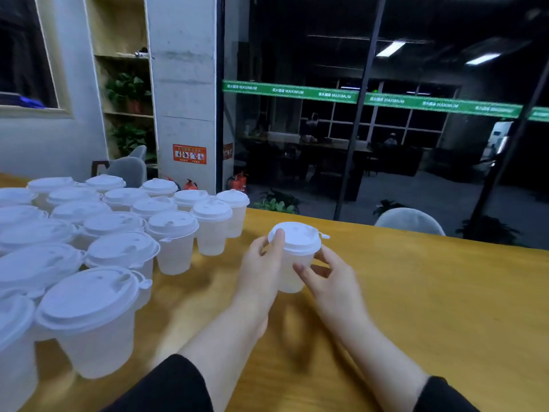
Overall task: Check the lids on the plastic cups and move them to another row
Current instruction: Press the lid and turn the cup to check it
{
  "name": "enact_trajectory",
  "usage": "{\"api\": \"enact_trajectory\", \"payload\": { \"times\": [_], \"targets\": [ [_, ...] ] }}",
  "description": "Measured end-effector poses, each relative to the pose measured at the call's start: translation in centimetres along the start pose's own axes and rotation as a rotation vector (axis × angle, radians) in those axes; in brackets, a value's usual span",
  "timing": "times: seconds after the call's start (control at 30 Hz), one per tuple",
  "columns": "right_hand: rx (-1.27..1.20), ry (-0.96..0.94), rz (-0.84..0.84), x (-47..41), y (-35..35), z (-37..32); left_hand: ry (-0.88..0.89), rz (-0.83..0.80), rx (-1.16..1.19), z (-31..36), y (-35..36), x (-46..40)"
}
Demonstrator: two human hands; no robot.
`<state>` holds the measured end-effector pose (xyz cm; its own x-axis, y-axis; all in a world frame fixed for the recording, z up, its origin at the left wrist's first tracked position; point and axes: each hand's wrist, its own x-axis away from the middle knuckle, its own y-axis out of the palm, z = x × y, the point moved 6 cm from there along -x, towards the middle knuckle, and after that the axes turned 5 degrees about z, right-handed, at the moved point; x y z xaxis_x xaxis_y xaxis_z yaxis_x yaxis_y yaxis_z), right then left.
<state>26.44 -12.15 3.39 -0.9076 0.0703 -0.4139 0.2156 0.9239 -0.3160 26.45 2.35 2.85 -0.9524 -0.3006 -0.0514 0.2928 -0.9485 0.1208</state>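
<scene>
Both hands hold one plastic cup (292,270) upright above the table (416,307). The left hand (261,269) wraps its side, thumb on the lid (297,236); the right hand (329,278) pinches it just below the rim. Left of this grip stand the other lidded cups (98,248), clustered in rows.

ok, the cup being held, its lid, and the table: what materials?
Cup: looks like thin frosted plastic, since it is milky and see-through. Lid: opaque white plastic, matte, with a moulded rim and tab. Table: yellowish wood or wood-look laminate with faint grain and a soft sheen; which one is unclear.
</scene>
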Motion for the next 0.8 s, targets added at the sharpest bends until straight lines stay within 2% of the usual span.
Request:
{"api": "enact_trajectory", "payload": {
  "times": [0.2, 0.43, 0.67, 0.8],
  "targets": [
    [0.016, 0.004, 0.022, 6.5, -7.6, -0.2, -0.082, -0.069, -0.052, -1.0, 2.6, 6.7],
    [0.104, -0.058, -0.085, 8.8, -11.2, -0.4, 0.031, -0.125, -0.100, -0.3, 1.7, 8.3],
    [0.168, -0.405, -0.056, 8.2, -11.7, -2.2, 0.165, -0.288, -0.092, 0.0, 2.8, 8.1],
    [0.222, -0.471, -0.020, 8.2, -11.6, -2.3, 0.164, -0.317, -0.062, -0.5, 3.2, 7.6]
  ]
}}
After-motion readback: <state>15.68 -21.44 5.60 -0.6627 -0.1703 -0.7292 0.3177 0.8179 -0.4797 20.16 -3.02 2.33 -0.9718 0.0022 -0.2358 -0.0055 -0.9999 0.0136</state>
